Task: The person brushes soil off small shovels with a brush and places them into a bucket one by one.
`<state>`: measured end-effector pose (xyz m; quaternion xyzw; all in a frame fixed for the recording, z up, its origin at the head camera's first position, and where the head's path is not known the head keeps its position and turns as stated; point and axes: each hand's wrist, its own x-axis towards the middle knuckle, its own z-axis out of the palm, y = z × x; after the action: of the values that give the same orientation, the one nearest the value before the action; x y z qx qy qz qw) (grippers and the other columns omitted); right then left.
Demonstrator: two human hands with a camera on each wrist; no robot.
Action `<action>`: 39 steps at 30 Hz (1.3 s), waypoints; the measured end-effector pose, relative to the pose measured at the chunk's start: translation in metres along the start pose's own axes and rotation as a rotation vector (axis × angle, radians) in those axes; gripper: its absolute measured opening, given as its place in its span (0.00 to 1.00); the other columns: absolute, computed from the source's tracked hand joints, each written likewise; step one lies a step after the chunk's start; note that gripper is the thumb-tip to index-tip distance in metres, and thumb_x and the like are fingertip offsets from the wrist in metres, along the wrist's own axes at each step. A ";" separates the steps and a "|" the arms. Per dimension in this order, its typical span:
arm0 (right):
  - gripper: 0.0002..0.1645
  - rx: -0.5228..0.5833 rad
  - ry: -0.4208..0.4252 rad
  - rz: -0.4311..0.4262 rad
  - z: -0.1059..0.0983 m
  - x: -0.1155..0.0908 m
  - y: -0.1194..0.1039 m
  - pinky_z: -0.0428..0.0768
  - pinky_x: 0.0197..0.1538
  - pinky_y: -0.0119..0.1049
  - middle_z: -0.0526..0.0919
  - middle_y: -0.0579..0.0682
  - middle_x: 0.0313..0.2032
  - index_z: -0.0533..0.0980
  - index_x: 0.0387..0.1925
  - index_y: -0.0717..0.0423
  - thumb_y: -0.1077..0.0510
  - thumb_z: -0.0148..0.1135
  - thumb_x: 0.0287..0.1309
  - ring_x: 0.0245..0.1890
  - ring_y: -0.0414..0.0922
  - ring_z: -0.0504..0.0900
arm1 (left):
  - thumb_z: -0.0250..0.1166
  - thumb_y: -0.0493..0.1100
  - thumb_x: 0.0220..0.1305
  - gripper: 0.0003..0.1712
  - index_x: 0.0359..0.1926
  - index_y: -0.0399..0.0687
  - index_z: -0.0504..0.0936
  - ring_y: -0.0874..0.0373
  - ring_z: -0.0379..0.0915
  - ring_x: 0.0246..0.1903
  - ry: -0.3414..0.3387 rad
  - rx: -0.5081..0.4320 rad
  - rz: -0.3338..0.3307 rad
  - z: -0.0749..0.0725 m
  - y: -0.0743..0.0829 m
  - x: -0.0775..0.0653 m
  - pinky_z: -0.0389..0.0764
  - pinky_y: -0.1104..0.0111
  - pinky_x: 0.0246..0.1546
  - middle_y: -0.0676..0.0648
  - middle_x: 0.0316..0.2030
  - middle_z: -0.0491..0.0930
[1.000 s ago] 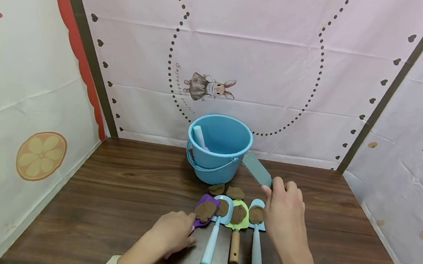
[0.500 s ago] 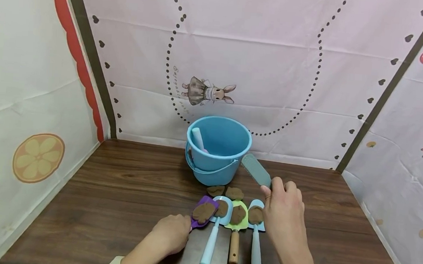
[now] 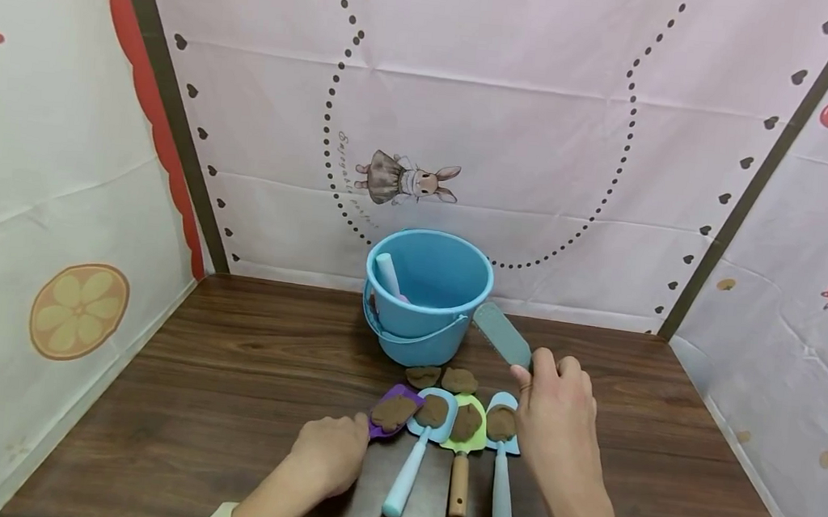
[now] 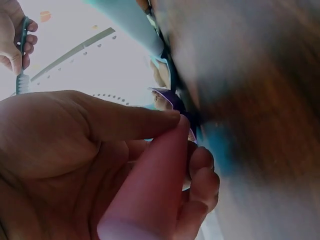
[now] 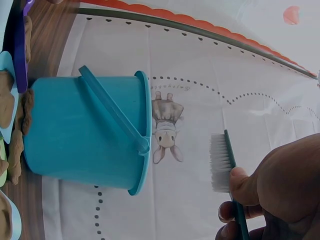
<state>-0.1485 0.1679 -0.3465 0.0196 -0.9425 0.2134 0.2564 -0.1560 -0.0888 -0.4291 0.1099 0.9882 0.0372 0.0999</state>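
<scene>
My left hand (image 3: 329, 451) grips the pink handle (image 4: 150, 187) of a small toy shovel with a purple blade (image 3: 398, 389). A brown lump (image 3: 394, 413), like clay or sand, lies on that blade. Up right of the shovels, my right hand (image 3: 558, 412) holds a teal brush (image 3: 503, 336) in the air; its white bristles (image 5: 220, 162) show in the right wrist view. Beside the purple blade lie a light blue shovel (image 3: 406, 477), a green shovel with a wooden handle (image 3: 458, 485) and another blue shovel (image 3: 503, 493), each with a brown lump on it.
A blue bucket (image 3: 423, 324) stands behind the shovels near the back wall, its bail hanging down in front. A pale handle (image 3: 388, 271) sticks up inside it. Two brown lumps (image 3: 459, 381) lie on the wooden table (image 3: 230, 366) before the bucket. Printed cloth walls surround the table.
My left hand has closed round the handle and drawn the purple shovel a little to the left. The neighbouring blue shovel's handle end has swung left. The brush has stayed in place.
</scene>
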 end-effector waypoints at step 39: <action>0.15 0.005 -0.062 -0.019 0.008 -0.002 -0.015 0.67 0.32 0.43 0.65 0.54 0.28 0.71 0.38 0.60 0.51 0.58 0.71 0.28 0.51 0.65 | 0.70 0.51 0.63 0.09 0.35 0.52 0.88 0.47 0.75 0.27 1.057 0.096 0.153 -0.048 -0.006 0.014 0.68 0.51 0.30 0.47 0.26 0.81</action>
<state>-0.1486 0.1510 -0.3481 0.0360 -0.9492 0.2127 0.2291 -0.1808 -0.0941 -0.3856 0.1525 0.8934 0.0493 -0.4196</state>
